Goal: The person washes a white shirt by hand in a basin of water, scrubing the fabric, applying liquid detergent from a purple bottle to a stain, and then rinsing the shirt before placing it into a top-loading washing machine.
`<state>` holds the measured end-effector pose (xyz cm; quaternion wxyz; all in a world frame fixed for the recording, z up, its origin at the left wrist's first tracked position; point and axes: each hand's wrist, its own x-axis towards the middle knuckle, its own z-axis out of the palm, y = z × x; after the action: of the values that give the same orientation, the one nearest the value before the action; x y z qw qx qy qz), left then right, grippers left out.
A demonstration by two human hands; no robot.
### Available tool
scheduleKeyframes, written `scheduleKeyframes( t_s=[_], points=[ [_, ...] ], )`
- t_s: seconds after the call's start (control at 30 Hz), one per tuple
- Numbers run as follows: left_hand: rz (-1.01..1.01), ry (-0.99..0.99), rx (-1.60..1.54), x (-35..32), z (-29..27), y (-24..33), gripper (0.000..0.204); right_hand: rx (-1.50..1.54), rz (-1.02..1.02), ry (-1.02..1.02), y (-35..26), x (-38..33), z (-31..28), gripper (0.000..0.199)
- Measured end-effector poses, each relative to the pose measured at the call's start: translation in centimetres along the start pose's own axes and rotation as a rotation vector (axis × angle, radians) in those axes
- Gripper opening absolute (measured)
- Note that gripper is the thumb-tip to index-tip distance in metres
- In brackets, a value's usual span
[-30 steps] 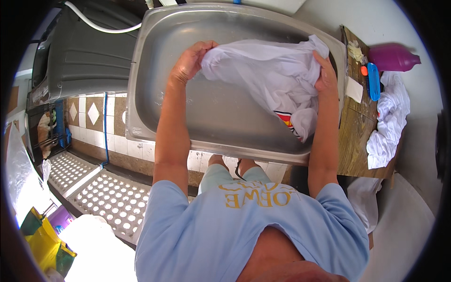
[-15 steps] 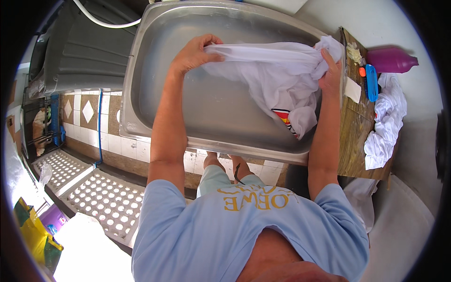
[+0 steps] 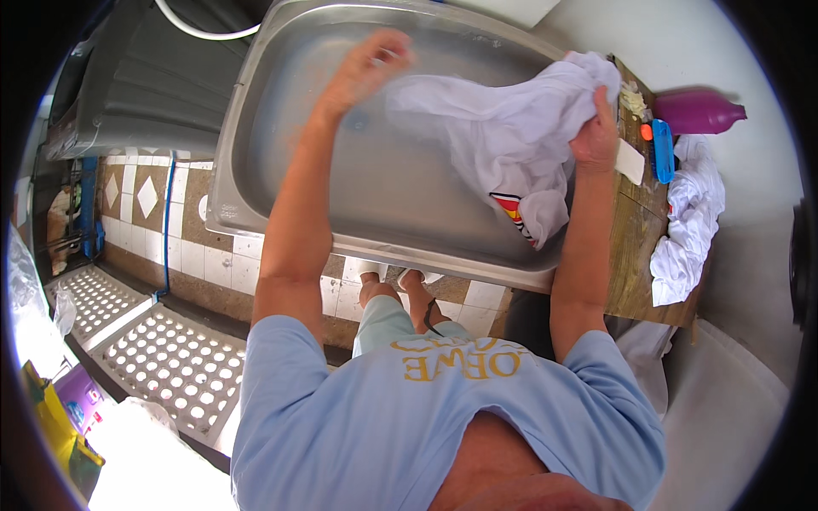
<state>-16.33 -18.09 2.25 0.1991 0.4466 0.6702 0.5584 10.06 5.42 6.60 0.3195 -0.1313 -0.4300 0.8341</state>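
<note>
A wet white garment (image 3: 503, 119) with a small red, yellow and black print hangs and bunches in the right part of a steel sink (image 3: 375, 249). My right hand (image 3: 595, 136) is closed on its bunched upper end at the sink's right rim. The garment's far end stretches leftward over the basin and droops. Up and to the left of that end is my left hand (image 3: 371, 66), apart from the cloth, blurred, with nothing visible in its loosely bent, parted fingers. Cloudy water appears to cover the basin's bottom.
On the wooden board (image 3: 635, 226) at the right are a blue brush (image 3: 663, 152), a whitish soap bar (image 3: 630, 162) and another white cloth (image 3: 688, 226). A purple bottle (image 3: 700, 111) lies against the wall. A white hose (image 3: 200, 32) curves at the upper left. Perforated panels (image 3: 170, 362) lie lower left.
My left hand has let go of the garment's left end and moved up, away from it. That end has slackened. My right hand keeps its hold.
</note>
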Motion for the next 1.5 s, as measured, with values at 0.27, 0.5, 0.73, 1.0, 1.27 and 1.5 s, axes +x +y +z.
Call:
scheduleKeyframes(
  t_s=[0.27,0.5,0.73,1.0,1.27,1.5],
  points=[
    [0.083,-0.123,0.707,-1.0,10.8,-0.4,0.058,0.107,-0.068,0.09,3.0,-0.5,0.9,0.042],
    [-0.441,0.105,-1.062,1.5,10.2,3.7,0.027,0.37,0.223,0.44,7.4,-2.4,2.5,0.035],
    [0.359,0.015,-0.023,-2.6,18.1,8.4,0.028,0.697,0.221,0.014,12.3,-1.1,1.5,0.032],
    [0.01,0.181,-0.121,3.5,14.9,2.8,0.02,0.346,0.218,0.542,13.0,-0.5,6.8,0.026],
    [0.064,0.11,-0.019,4.0,12.2,0.3,0.023,0.396,0.327,0.566,12.2,-0.8,6.0,0.033],
    [0.002,-0.417,0.272,5.6,3.0,8.6,0.035,-1.068,-0.051,0.069,-2.2,-3.2,3.9,0.045]
  ],
)
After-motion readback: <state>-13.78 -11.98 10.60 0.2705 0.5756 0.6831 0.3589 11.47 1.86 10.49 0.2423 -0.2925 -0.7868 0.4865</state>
